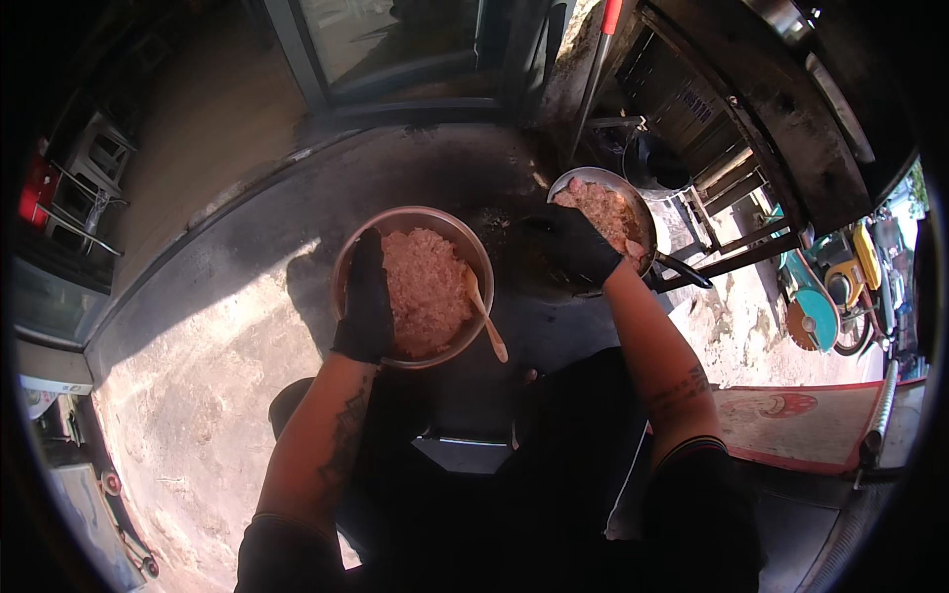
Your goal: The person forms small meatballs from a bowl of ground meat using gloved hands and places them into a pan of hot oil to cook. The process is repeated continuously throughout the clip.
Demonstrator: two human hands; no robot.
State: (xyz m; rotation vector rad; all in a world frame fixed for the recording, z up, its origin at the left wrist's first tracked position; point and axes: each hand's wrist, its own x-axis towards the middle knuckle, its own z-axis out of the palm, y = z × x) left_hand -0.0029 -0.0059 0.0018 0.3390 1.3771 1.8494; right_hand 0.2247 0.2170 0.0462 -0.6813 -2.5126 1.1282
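A steel mixing bowl [474,241] full of pale pink minced meat [426,289] stands before me. My left hand [365,296], in a black glove, lies along the bowl's left side, over the rim and against the meat. Its thumb and grip are not clear. A light-coloured spoon [485,315] leans in the bowl, its handle hanging over the right rim. To the right, my black-gloved right hand [574,248] is at the near left edge of a frying pan [646,215]. Meat pieces [593,204] fill the pan. The right fingers are lost in dark shadow.
A dark metal frame [749,256] rises beyond the pan, near a red-topped pole [606,44]. A cutting machine with a round blade [812,319] stands at far right. A printed board [801,426] is by my right elbow. Stools [100,163] stand at far left.
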